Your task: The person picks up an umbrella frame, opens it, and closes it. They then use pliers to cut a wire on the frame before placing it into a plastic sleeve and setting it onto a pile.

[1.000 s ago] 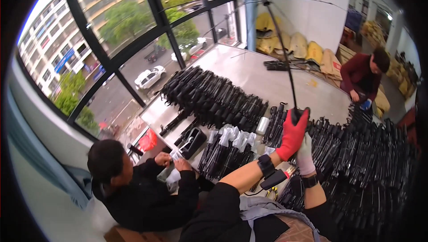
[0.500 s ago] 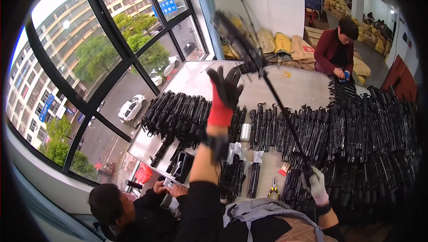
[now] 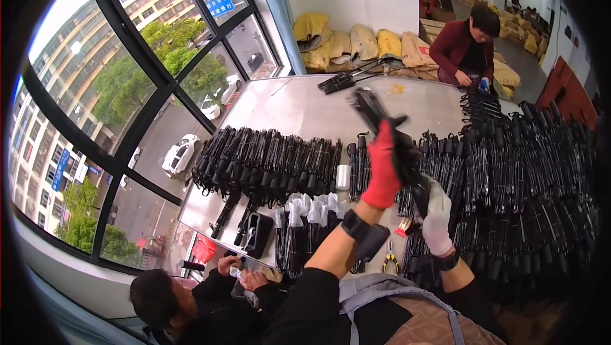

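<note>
At the far left, the tall window [image 3: 105, 154] looks onto a street. Below it, a co-worker in black [image 3: 223, 316] works with both hands close together, much as half a second ago. On the table [image 3: 299, 100] lies a row of black umbrella frames [image 3: 264, 164], with a black box [image 3: 258, 237] and some white-topped bundles [image 3: 310, 234] nearer the person.

Right of these, the person's left hand [image 3: 382, 170], in a red glove, wraps around a black umbrella frame [image 3: 405, 154]; half a second ago it was open and clear of it. The frame, on a long shaft then and with ribs spread wide a second ago, is now a short bundle, blurred at its upper end, held above the table. The right hand [image 3: 436, 218], in a pale glove, is higher than before and closed around the lower end, its fingertips partly hidden. Pliers [image 3: 390, 262] lie below, between the forearms. Farther right are dense rows of frames [image 3: 509, 199], and beyond them a co-worker in maroon [image 3: 449, 55] bends over both hands, as before.
</note>
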Motion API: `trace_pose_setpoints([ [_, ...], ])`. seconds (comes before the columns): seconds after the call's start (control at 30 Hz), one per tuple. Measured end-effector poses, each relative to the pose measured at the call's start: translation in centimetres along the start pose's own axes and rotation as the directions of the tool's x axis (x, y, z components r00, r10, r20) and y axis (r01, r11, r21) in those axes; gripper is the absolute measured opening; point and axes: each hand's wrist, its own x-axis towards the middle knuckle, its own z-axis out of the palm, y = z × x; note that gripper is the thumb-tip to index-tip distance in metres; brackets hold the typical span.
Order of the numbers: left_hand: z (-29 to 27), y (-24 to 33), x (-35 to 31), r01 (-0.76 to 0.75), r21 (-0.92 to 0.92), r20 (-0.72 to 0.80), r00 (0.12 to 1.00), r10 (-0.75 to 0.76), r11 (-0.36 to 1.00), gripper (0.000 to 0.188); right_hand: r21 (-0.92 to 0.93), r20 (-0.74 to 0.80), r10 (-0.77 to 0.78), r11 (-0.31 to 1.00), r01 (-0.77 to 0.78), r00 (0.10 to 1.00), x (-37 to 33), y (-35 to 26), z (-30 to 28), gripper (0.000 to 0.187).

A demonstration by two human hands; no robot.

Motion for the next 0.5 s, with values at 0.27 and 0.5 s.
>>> trace_pose_setpoints([
  [0.27,-1.6,1.6,-2.6,0.007,-0.065,-0.022,1.0,-0.009,0.998,0.049,-0.398,0.29,-0.396,0.778,0.486,0.871,1.4,5.4,-1.7,0.033],
  [0.5,-6.6,0.5,-7.2,0.229,0.24,-0.053,0.973,-0.223,0.943,0.039,0.083,0.315,0.257,0.952,-0.296,0.914,3.1,-0.7,-8.4,0.045],
])
